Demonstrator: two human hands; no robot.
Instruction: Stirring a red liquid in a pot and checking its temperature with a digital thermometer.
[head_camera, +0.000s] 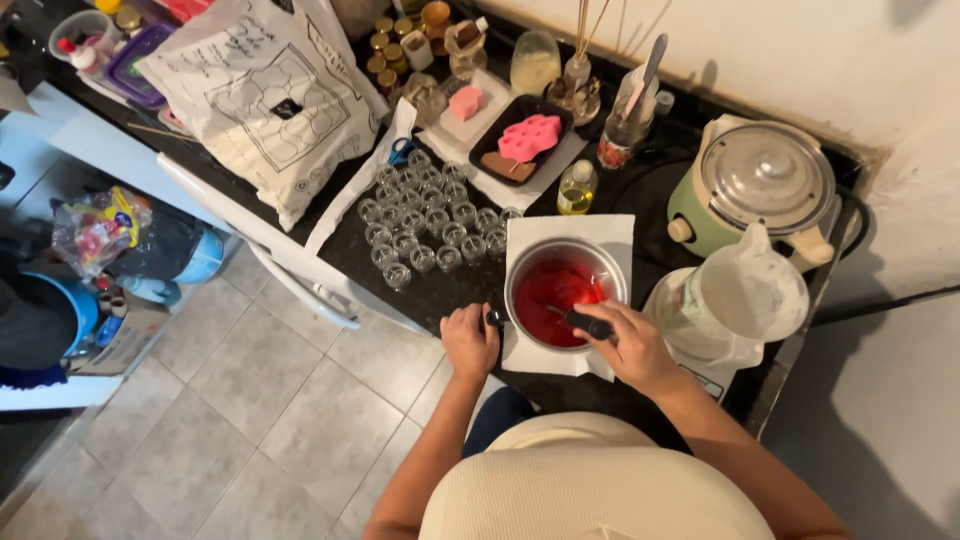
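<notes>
Hands first: I read the left hand (469, 341) as closed around the short dark handle of the metal pot (565, 292), at the pot's near-left rim. The right hand (632, 347) is closed on the dark grip of a stirring tool (588, 322), which reaches over the near rim into the pot.

Pot contents: red liquid (553, 293) covers the pot floor. The pot stands on a white paper sheet (600, 232) on the dark table (440, 290), directly in front of my torso and between both hands.

Progress, as judged from this view: the red batch appears melted and is at the stirring stage. The cluster of small clear glass jars (425, 220), just left of and beyond the pot, appears empty, so I judge that filling has not begun. A pink moulded piece (529, 137) lies in a dark tray (493, 148) further back, with a smaller pink block (465, 102) on white paper beside it; these look finished.

Surroundings: a small bottle of yellow oil (576, 189) stands just beyond the pot. A green cooker with a metal lid (765, 185) sits to the right, and a large white plastic jug (735, 300) is near my right forearm. A white printed bag (262, 95) lies at far left.
</notes>
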